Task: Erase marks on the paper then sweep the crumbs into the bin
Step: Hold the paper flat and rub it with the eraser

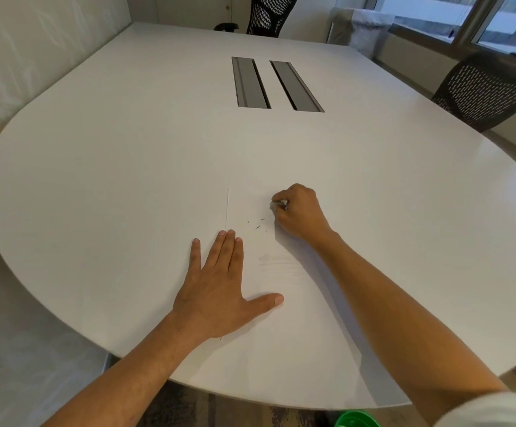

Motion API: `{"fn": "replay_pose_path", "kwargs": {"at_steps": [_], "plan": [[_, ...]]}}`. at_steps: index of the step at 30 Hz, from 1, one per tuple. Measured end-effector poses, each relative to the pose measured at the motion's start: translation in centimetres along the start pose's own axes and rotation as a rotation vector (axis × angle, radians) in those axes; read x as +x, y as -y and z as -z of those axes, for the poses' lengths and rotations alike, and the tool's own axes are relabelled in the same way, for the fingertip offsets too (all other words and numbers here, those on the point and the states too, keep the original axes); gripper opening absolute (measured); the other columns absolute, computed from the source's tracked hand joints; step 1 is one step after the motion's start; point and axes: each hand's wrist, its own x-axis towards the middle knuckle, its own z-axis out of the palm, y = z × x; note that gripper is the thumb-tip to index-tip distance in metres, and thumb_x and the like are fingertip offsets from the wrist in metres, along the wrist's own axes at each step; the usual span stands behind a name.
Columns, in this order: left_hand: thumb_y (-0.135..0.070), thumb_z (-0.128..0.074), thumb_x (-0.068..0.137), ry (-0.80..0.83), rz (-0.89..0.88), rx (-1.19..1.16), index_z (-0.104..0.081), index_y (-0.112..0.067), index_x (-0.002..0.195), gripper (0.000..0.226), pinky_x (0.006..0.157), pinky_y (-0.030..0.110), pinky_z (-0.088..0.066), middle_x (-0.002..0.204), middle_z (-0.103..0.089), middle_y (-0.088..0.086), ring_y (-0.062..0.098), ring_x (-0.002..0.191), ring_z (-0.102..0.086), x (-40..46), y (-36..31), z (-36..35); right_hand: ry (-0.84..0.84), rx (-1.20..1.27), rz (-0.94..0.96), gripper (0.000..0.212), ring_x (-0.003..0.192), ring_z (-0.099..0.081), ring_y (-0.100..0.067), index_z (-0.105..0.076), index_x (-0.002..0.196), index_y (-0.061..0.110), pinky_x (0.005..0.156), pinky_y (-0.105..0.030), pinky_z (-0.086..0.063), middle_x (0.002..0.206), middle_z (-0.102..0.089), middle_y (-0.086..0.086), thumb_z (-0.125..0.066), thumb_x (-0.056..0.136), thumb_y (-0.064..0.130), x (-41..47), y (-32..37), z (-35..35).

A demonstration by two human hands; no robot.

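A white sheet of paper [250, 208] lies on the white table [127, 149], its left edge a thin line. My left hand [219, 291] rests flat on the paper's left side, fingers spread. My right hand [300, 211] is closed on a small white eraser [276, 204] pressed to the paper near its far end. A few dark eraser crumbs [258, 225] lie just left of that hand. A faint grey smudge [269, 260] shows on the paper between my hands. A green bin rim [357, 420] peeks out below the table's near edge.
Two grey cable slots [276, 84] are set into the table's middle. Black mesh chairs stand at the far end [270, 13] and at the right [481, 90]. A lined waste bin [367, 29] stands by the window.
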Motion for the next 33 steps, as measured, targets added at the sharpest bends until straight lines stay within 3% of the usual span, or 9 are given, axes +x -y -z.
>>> {"fn": "replay_pose_path", "kwargs": {"at_steps": [4,9,13,18,20,23,25,29,33], "plan": [[-0.096,0.002,0.064,-0.003,-0.001,-0.012,0.022,-0.01,0.149,0.123,0.116,0.056,0.013,0.159,0.026,0.006,0.017,0.144,0.03,-0.1,0.0,0.0,0.043,-0.008,0.033,0.016,0.07,-0.059,-0.032,-0.064,0.069,0.001,0.064,-0.038,-0.049,0.068,-0.063,-0.019,-0.055,0.079,0.009,-1.5,1.6,0.1],[-0.096,0.002,0.064,-0.014,-0.003,-0.028,0.019,-0.01,0.15,0.123,0.116,0.055,0.013,0.16,0.025,0.005,0.016,0.144,0.03,0.0,-0.1,-0.1,0.082,0.066,0.205,0.017,0.076,-0.055,-0.014,-0.074,0.092,0.008,0.07,-0.028,-0.046,0.084,-0.067,-0.008,-0.061,0.082,0.007,-6.1,3.0,0.5],[-0.097,0.002,0.064,0.006,0.001,-0.015,0.022,-0.011,0.149,0.122,0.116,0.056,0.013,0.159,0.028,0.005,0.017,0.143,0.031,0.0,0.0,0.1,-0.028,0.018,0.025,0.013,0.078,-0.059,-0.028,-0.07,0.079,0.0,0.071,-0.038,-0.047,0.075,-0.067,-0.018,-0.061,0.082,0.008,-3.7,-0.4,1.6],[-0.097,0.002,0.063,-0.001,-0.001,-0.015,0.023,-0.012,0.149,0.123,0.116,0.056,0.013,0.159,0.028,0.004,0.018,0.144,0.03,0.0,0.0,0.0,-0.029,-0.039,-0.029,0.02,0.071,-0.056,-0.026,-0.062,0.069,-0.003,0.067,-0.04,-0.05,0.067,-0.062,-0.018,-0.057,0.082,0.012,-4.1,-1.0,2.1],[-0.097,0.003,0.063,-0.005,-0.005,-0.023,0.023,-0.012,0.149,0.122,0.116,0.056,0.013,0.159,0.028,0.005,0.017,0.144,0.031,0.0,0.1,0.0,0.003,-0.013,0.023,0.015,0.07,-0.057,-0.023,-0.068,0.078,-0.002,0.067,-0.037,-0.049,0.073,-0.063,-0.016,-0.061,0.083,0.011,-6.5,0.4,2.0],[-0.096,0.005,0.062,-0.006,-0.005,-0.017,0.024,-0.012,0.149,0.123,0.116,0.056,0.013,0.159,0.028,0.005,0.017,0.144,0.031,0.1,0.0,-0.2,0.067,0.047,0.141,0.015,0.068,-0.054,-0.013,-0.074,0.095,0.012,0.064,-0.019,-0.044,0.083,-0.062,-0.004,-0.064,0.083,0.012,-10.3,2.1,2.3],[-0.096,0.005,0.061,-0.013,-0.005,-0.026,0.022,-0.012,0.15,0.124,0.116,0.056,0.013,0.159,0.027,0.004,0.017,0.144,0.03,0.1,0.0,-0.2,0.09,0.056,0.153,0.016,0.068,-0.053,-0.011,-0.074,0.096,0.014,0.064,-0.016,-0.042,0.083,-0.062,-0.003,-0.065,0.083,0.013,-10.6,1.8,2.4],[-0.097,0.008,0.059,-0.003,-0.006,-0.018,0.02,-0.011,0.15,0.126,0.116,0.056,0.013,0.16,0.026,0.005,0.018,0.144,0.03,0.1,0.0,-0.1,-0.007,-0.005,0.058,0.014,0.077,-0.06,-0.022,-0.072,0.079,0.008,0.07,-0.034,-0.051,0.077,-0.066,-0.01,-0.06,0.081,0.014,-6.8,-0.6,2.1],[-0.098,0.006,0.06,0.002,-0.004,-0.017,0.021,-0.011,0.15,0.126,0.116,0.056,0.012,0.159,0.027,0.004,0.017,0.144,0.03,0.1,0.0,0.1,-0.057,-0.004,-0.072,0.016,0.07,-0.06,-0.021,-0.071,0.074,0.006,0.067,-0.033,-0.052,0.073,-0.067,-0.008,-0.058,0.081,0.012,-3.8,-1.9,2.1]]}}
